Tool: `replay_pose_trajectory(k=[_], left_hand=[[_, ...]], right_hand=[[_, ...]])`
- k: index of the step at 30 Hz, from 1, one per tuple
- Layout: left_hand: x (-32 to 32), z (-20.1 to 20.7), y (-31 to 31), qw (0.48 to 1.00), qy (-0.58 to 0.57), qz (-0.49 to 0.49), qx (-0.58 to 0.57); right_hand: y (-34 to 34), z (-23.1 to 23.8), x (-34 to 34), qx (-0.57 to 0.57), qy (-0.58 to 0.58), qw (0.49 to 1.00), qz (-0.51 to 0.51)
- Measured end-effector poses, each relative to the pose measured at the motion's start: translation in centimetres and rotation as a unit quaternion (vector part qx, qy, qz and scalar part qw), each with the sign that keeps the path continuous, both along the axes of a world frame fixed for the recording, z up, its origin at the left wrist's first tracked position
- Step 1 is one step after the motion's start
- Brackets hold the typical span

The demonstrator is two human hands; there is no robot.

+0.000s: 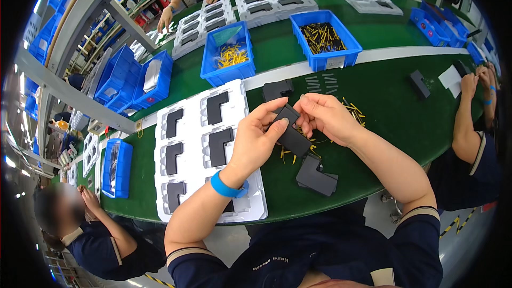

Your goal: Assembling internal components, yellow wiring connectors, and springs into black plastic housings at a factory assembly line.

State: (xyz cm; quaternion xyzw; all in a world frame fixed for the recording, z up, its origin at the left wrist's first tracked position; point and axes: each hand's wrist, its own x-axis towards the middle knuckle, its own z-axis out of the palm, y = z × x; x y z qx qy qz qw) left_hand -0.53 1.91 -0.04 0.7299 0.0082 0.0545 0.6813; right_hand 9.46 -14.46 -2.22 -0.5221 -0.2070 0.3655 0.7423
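i saw room over the smooth green tabletop [388, 101] right of the right hand [326, 118]; stacked black l-shaped pieces [313, 175] blocked the near side, a white plastic tray [194, 168] leftward, two blue rectangular bins [230, 77] ahead.

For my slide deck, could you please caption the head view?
Left hand holds a black part, right hand close by, over a green table.

Desk [384, 88]: green top
Floor [234, 237]: grey, yellow-black tape [451, 226] near right
Frame [80, 97]: pale beams, left
Lights [10, 161]: white, far left
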Motion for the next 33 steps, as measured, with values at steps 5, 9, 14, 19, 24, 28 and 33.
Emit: replay_pose_trajectory(k=[5, 9, 14, 19, 24, 28, 33], left_hand=[[0.0, -0.1, 0.1, 1.000, 0.021, -0.003, -0.018], [0.0, 0.0, 0.1, 1.000, 0.027, 0.003, -0.010], [0.2, -0.5, 0.1, 0.999, 0.033, -0.003, 0.008], [0.1, -0.5, 0.2, 0.999, 0.027, -0.017, 0.031], [0.2, -0.7, 0.3, 0.999, 0.012, -0.011, 0.028], [0.4, -0.7, 1.1, 0.999, 0.018, -0.004, -0.031], [0.2, -0.5, 1.2, 0.996, 0.061, -0.014, -0.064]], right_hand=[[-0.3, -0.2, 0.5, -0.007, -0.007, 1.000, 0.030], [0.0, -0.4, 0.5, -0.022, -0.041, 0.999, 0.022], [0.1, -0.4, 0.1, -0.073, -0.158, 0.984, -0.027], [0.0, -0.2, -0.3, -0.100, -0.218, 0.970, -0.037], [-0.3, 0.2, -0.3, -0.116, -0.249, 0.961, -0.030], [-0.7, 1.3, -0.3, -0.060, -0.214, 0.975, 0.002], [-0.9, 0.4, 0.4, -0.050, -0.438, 0.897, -0.026]])
